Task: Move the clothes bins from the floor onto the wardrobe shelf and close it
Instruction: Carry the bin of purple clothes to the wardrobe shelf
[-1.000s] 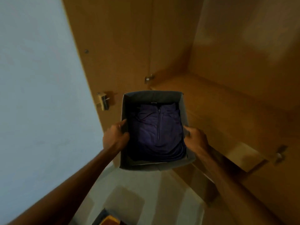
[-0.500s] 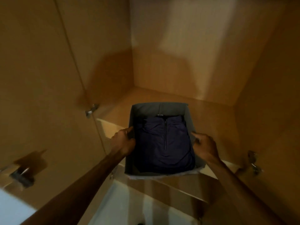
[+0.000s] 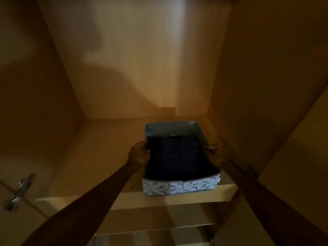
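Observation:
A grey fabric clothes bin (image 3: 181,188) with a leaf-patterned front sits on the wardrobe shelf (image 3: 99,157), toward the right side, its front wall at the shelf's edge. A folded dark navy garment (image 3: 179,157) with a zip fills it. My left hand (image 3: 139,154) grips the bin's left rim, thumb inside. On the opposite rim, my right hand (image 3: 215,152) has the same kind of hold.
The wooden wardrobe's back and side walls enclose the shelf. The open left door carries a metal hinge (image 3: 18,190) at the lower left. The open right door (image 3: 292,157) stands beside my right arm. Lower shelves (image 3: 159,226) show beneath.
The bin moved forward and down from mid-air onto the shelf and now rests there, further in and to the right. Both hands kept their hold.

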Demonstrator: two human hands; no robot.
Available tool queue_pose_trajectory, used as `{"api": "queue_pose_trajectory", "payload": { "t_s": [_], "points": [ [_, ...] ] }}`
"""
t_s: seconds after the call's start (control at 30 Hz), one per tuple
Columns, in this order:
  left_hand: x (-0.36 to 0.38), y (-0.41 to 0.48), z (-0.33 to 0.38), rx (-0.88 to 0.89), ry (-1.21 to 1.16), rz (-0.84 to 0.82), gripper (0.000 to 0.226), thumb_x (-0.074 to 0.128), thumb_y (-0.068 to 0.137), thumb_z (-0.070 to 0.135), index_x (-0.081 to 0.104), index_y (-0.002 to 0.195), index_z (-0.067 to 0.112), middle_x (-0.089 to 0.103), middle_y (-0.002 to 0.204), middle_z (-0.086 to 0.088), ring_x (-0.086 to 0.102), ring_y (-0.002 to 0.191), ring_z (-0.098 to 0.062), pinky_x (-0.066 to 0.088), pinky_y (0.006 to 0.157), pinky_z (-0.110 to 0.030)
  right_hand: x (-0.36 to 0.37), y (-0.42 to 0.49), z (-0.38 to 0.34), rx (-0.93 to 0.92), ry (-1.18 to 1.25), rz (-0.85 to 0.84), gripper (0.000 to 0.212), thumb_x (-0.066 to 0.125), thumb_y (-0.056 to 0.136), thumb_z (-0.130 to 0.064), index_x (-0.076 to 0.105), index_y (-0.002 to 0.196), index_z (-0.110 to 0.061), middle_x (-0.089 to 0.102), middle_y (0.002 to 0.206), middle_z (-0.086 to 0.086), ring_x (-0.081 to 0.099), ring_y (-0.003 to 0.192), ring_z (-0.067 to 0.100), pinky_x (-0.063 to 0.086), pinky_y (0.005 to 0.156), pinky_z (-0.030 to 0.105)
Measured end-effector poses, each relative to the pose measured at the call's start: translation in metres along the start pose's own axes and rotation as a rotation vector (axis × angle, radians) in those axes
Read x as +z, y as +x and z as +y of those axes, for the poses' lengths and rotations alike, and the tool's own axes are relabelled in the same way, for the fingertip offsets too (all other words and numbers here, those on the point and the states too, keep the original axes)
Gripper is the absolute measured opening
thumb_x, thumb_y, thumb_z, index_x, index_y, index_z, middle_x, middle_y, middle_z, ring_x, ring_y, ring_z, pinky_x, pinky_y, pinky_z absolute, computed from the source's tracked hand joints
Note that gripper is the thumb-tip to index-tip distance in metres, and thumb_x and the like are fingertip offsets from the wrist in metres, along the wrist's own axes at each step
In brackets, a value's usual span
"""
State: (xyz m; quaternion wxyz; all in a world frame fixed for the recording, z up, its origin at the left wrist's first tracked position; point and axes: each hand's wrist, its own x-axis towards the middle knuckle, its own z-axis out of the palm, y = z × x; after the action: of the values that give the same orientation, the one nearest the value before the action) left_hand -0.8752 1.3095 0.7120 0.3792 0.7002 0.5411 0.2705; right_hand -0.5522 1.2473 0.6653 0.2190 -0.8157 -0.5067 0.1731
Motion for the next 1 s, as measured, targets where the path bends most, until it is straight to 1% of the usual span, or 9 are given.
{"api": "queue_pose_trajectory", "payload": {
  "t_s": [0.13,0.2,0.27,0.37,0.5,0.6,0.7,0.8,1.0],
  "points": [
    [0.016,0.042,0.019,-0.119,0.066,-0.229,0.054,0.066,0.088,0.015,0.049,0.139,0.011,0.051,0.136,-0.001,0.050,0.126,-0.022,0.041,0.098,-0.024,-0.037,0.001,-0.017,-0.012,-0.012,-0.015,0.046,0.051,0.088,0.007,0.048,0.134,0.000,0.053,0.131,0.026,0.055,0.111,0.046,0.044,0.095,0.044],
    [0.015,0.043,0.029,-0.256,0.360,-0.469,0.045,0.065,0.089,0.023,0.055,0.130,0.007,0.057,0.129,-0.008,0.061,0.112,-0.028,0.052,0.092,-0.035,-0.049,-0.005,-0.019,0.053,-0.076,-0.091,0.054,0.050,0.092,-0.001,0.036,0.144,-0.005,0.048,0.138,0.025,0.055,0.116,0.042,0.046,0.093,0.041],
    [0.017,0.042,0.038,-0.373,0.404,-0.574,0.028,0.057,0.095,0.019,0.062,0.113,-0.001,0.066,0.107,-0.017,0.071,0.085,-0.031,0.061,0.073,-0.038,-0.058,-0.007,-0.023,0.221,-0.087,-0.243,0.036,0.045,0.098,-0.012,0.045,0.133,-0.008,0.060,0.119,0.026,0.065,0.092,0.037,0.055,0.072,0.041],
    [0.026,0.053,0.041,-0.380,0.302,-0.411,0.021,0.052,0.097,0.013,0.064,0.100,-0.004,0.069,0.093,-0.023,0.072,0.070,-0.033,0.061,0.058,-0.038,-0.067,0.002,-0.029,0.299,-0.073,-0.282,0.021,0.041,0.100,-0.012,0.054,0.114,-0.004,0.059,0.113,0.026,0.065,0.087,0.039,0.056,0.071,0.042],
    [0.045,0.071,0.030,-0.220,-0.102,-0.168,0.033,0.059,0.094,0.020,0.057,0.125,0.007,0.062,0.117,-0.015,0.065,0.088,-0.027,0.059,0.078,-0.045,-0.065,0.028,-0.019,0.104,-0.011,0.001,0.028,0.049,0.094,-0.003,0.060,0.119,0.001,0.061,0.121,0.022,0.058,0.111,0.034,0.042,0.093,0.032],
    [0.061,0.070,0.026,0.044,0.167,-0.215,0.062,0.057,0.094,0.038,0.035,0.147,0.015,0.039,0.149,-0.011,0.052,0.123,-0.024,0.043,0.096,-0.027,-0.064,0.032,-0.024,0.074,0.081,0.084,0.033,0.051,0.089,0.001,0.060,0.120,0.001,0.062,0.120,0.021,0.058,0.110,0.034,0.043,0.091,0.034],
    [0.077,0.071,0.018,0.205,0.334,-0.250,0.084,0.052,0.090,0.051,0.004,0.154,0.026,-0.008,0.162,-0.007,0.022,0.146,-0.028,0.028,0.116,-0.037,-0.059,0.034,-0.029,0.081,0.072,0.084,0.044,0.056,0.090,-0.010,0.052,0.133,-0.007,0.058,0.131,0.016,0.055,0.120,0.030,0.043,0.100,0.036],
    [0.086,0.065,0.010,0.325,0.508,-0.186,0.087,0.046,0.092,0.052,-0.007,0.153,0.020,-0.032,0.156,-0.013,-0.004,0.149,-0.031,0.019,0.119,-0.045,-0.052,0.035,-0.030,0.034,0.044,0.052,0.049,0.059,0.089,-0.017,0.049,0.136,-0.012,0.057,0.134,0.014,0.057,0.119,0.029,0.045,0.103,0.039],
    [0.095,0.059,0.006,0.390,0.753,-0.200,0.102,0.046,0.086,0.060,-0.026,0.148,0.020,-0.043,0.148,-0.020,-0.035,0.138,-0.039,-0.003,0.117,-0.058,-0.031,0.029,-0.013,-0.066,-0.338,-0.213,0.097,0.065,0.084,-0.042,-0.004,0.151,-0.035,-0.027,0.153,0.026,-0.008,0.143,0.049,0.010,0.117,0.054]
  ]
}}
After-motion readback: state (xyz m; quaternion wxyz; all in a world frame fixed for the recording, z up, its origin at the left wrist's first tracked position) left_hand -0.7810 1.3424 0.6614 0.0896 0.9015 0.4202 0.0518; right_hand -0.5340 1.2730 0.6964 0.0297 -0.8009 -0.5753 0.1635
